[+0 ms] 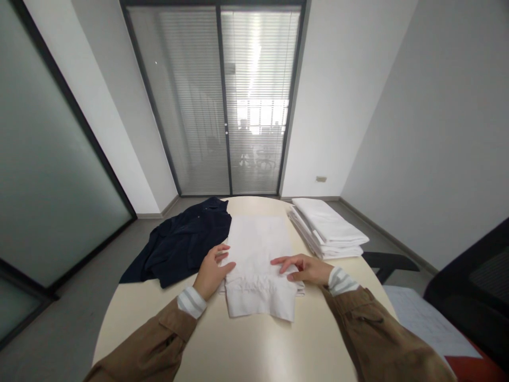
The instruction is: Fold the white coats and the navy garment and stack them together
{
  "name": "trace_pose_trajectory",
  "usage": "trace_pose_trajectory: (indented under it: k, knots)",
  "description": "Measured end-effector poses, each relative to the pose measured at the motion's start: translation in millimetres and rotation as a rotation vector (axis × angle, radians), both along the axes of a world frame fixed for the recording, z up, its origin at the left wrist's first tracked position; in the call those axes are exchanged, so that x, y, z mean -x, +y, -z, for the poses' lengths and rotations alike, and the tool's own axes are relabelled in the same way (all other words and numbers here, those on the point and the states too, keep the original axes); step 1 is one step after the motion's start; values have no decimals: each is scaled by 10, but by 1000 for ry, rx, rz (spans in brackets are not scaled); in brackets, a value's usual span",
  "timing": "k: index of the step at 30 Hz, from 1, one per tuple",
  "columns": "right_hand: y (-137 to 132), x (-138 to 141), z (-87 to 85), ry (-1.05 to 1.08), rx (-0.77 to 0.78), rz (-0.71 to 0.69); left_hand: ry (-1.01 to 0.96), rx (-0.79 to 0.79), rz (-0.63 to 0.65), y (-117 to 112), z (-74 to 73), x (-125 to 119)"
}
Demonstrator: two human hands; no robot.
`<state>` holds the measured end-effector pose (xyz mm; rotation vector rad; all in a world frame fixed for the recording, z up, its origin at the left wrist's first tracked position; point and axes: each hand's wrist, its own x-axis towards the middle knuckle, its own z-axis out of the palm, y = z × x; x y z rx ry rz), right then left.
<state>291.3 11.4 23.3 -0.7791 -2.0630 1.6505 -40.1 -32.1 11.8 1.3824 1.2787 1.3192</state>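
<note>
A white garment (258,244), folded into a long strip, lies in the middle of the round table. A gathered band crosses it near its lower end, and the flap below spreads toward me. My left hand (214,271) rests at its left edge, fingers apart and bent slightly, touching the cloth. On the right side my right hand (306,268) lies over the cloth with its fingers spread and the index finger stretched out. Neither hand grips the fabric. A bit of folded cloth shows under the garment beside my right hand.
A dark navy garment (191,239) lies loosely at the table's left. A stack of folded white cloth (330,225) stands at the back right. Beyond the right edge are a black office chair (473,281) and papers (429,318). The cream table (238,355) has a rounded edge.
</note>
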Motion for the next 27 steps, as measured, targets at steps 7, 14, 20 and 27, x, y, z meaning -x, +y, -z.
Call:
trace_pose_trajectory:
  k: [7, 14, 20, 27]
  knots:
    - [-64, 39, -109, -169, -142, -20, 63, 133, -25, -161, 8, -43]
    - [-81, 72, -105, -196, -247, 2, 235, 123, 120, -260, -164, -83]
    - [-94, 81, -109, -116, -174, 9, 256, -18, 260, -279, -223, -89]
    - [-62, 91, -123, 83, -224, 104, 56, -110, 86, -215, -206, -97]
